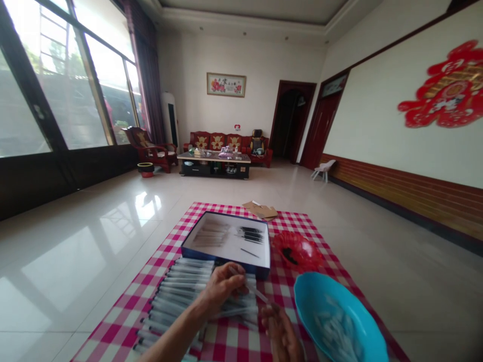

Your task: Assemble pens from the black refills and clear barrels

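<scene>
Above the pile of pens, my left hand (225, 285) is closed around a clear, whitish pen barrel (258, 293), which slants down to the right. My right hand (281, 333) is at the barrel's lower end, its fingers closed there and somewhat blurred. Under and left of my left hand lie many pale pen barrels with dark ends (181, 286), side by side in rows. Just beyond them sits a shallow blue-edged box lid (226, 257) with a white inside. It holds thin clear tubes (211, 234) on the left and black refills (251, 234) on the right.
Right of the lid is a red translucent bowl (302, 251) with small dark pieces. A blue basin (307, 296) nearer me holds whitish caps or tubes (337, 327). Cardboard pieces (262, 210) lie at the far edge of the checked tablecloth (151, 281). A coffee table (213, 158) stands farther off.
</scene>
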A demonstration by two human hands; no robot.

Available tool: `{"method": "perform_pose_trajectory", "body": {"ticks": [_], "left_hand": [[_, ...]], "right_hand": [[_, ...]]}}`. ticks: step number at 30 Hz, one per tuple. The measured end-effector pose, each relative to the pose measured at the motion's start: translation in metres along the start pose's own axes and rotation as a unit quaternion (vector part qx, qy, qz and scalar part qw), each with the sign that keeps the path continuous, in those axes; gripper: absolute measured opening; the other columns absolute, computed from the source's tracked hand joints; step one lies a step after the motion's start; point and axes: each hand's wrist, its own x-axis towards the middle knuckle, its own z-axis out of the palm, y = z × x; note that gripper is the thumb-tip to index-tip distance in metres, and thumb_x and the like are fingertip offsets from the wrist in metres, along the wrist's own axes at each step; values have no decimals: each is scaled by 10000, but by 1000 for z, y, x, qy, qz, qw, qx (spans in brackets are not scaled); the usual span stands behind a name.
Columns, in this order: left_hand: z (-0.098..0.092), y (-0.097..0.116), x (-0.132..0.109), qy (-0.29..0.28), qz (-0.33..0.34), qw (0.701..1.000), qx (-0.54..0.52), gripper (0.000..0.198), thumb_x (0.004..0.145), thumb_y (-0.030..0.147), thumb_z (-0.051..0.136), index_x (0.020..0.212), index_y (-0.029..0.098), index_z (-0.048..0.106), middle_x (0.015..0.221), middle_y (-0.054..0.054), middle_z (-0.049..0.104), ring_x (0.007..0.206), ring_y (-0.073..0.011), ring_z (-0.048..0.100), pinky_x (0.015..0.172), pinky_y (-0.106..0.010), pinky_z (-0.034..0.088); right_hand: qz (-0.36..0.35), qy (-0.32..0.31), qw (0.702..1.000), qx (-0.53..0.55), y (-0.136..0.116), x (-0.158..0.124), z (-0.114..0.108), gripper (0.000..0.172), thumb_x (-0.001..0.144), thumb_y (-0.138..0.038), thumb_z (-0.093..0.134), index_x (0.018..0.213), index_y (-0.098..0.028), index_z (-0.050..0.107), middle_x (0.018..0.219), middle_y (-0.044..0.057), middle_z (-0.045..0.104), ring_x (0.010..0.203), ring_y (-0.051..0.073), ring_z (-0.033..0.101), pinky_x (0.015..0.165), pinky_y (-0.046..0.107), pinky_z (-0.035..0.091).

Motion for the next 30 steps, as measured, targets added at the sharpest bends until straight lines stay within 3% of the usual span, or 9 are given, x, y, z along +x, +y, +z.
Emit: {"method": "perform_pose_trajectory", "body": {"ticks": [3,6,10,13,16,19,24,28,30], "left_hand": [[11,-25,-20,9,-55,994,-92,446,583,482,774,813,132,620,623,-24,650,581,-177,654,438,-190,411],[14,-46,-28,31,-78,992,-99,421,569,463,785,775,130,630,558,4,612,537,-155,622,448,-192,392],[13,-52,-32,21,0,995,99,192,693,321,675,744,136,671,563,0,613,533,-143,586,507,-225,422],[19,-40,-40,8,157,917,366,164,762,173,556,858,180,689,744,-36,668,707,-182,618,671,-277,466],[31,-32,-48,-30,252,828,500,220,827,145,477,961,206,640,784,-46,643,749,-191,603,684,-273,472],[39,-37,-51,-17,277,809,519,219,862,141,437,995,207,598,789,-49,614,715,-178,591,628,-241,474],[39,-60,-46,97,325,802,492,240,899,159,388,1049,191,572,747,-51,590,679,-178,591,609,-251,487],[34,-72,-38,136,365,797,461,236,917,190,390,1073,182,567,721,-46,590,654,-170,594,588,-243,495],[32,-78,-33,153,370,797,452,224,923,207,399,1068,180,568,709,-43,593,648,-164,599,588,-231,499]], "right_hand": [[-11,7,999,-32,-13,-1,-3,515,673,-599,652,992,-196,686,939,74,739,870,252,686,721,273,557],[-15,16,997,-70,-21,2,-9,467,651,-590,670,893,-194,718,893,62,742,839,246,681,723,270,553],[19,-7,997,-77,-25,8,-17,507,663,-607,641,926,-178,703,903,78,739,801,245,686,670,278,566],[4,3,995,-101,-23,8,-16,508,670,-611,629,931,-181,701,952,83,736,892,261,676,726,283,563],[-43,-5,990,-133,-19,5,-10,474,690,-592,621,917,-186,709,959,86,737,921,267,673,770,292,556],[-94,-55,979,-173,-25,9,-7,411,732,-549,601,902,-192,713,927,83,743,868,247,690,756,276,558],[-234,-127,910,-318,-68,46,5,341,814,-449,523,958,-196,699,905,83,733,797,212,690,672,253,552],[-302,-194,810,-464,-96,95,46,285,881,-306,424,926,-202,685,931,68,707,865,181,661,783,259,505],[-300,-223,782,-499,-94,121,73,232,857,-234,460,881,-213,690,909,51,709,850,171,656,788,255,489]]}}
